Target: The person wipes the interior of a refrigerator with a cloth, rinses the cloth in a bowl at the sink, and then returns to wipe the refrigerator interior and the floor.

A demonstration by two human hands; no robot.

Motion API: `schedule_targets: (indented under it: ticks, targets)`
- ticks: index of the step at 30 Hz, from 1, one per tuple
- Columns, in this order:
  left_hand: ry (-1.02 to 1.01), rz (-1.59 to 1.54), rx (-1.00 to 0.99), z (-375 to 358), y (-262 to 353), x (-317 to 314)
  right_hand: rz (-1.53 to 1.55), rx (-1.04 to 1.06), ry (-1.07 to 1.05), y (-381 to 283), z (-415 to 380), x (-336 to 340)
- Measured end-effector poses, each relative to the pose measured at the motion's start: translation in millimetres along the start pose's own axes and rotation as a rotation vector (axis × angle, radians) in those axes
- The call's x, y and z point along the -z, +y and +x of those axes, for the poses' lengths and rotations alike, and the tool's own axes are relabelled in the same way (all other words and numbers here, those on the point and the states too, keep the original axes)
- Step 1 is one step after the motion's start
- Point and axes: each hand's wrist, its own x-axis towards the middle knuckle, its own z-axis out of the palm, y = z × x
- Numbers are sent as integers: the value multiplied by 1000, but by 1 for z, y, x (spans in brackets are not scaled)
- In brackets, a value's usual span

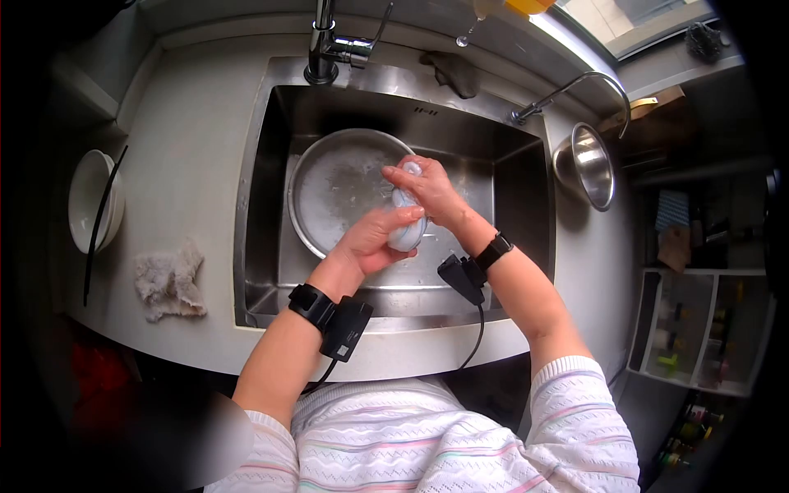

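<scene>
A wet, whitish cloth (408,222) is bunched and twisted between my two hands over the sink. My left hand (374,240) is wrapped round its lower end. Around the upper end, the fingers of my right hand (429,187) are closed, with a bit of cloth poking out above the thumb. Just beneath and to the left, a round metal basin (293,197) with cloudy, sudsy water sits in the steel sink (511,238). Both hands are at the basin's right side.
A faucet (322,49) and a thin curved tap (612,78) stand behind the sink, with a dark cloth (452,72) between them. To the right is a steel bowl (593,167). A white bowl (85,201) with a black stick and a fluffy rag (169,283) lie left.
</scene>
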Motion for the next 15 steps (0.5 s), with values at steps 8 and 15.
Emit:
schedule_targets:
  ticks: [8,15]
  targets:
    - [452,1388,-15,19,-9,7,-802,-50,109,51,13,-25]
    - [367,1205,-25,7,1,-10,-108,-228,-193,6,-8,22]
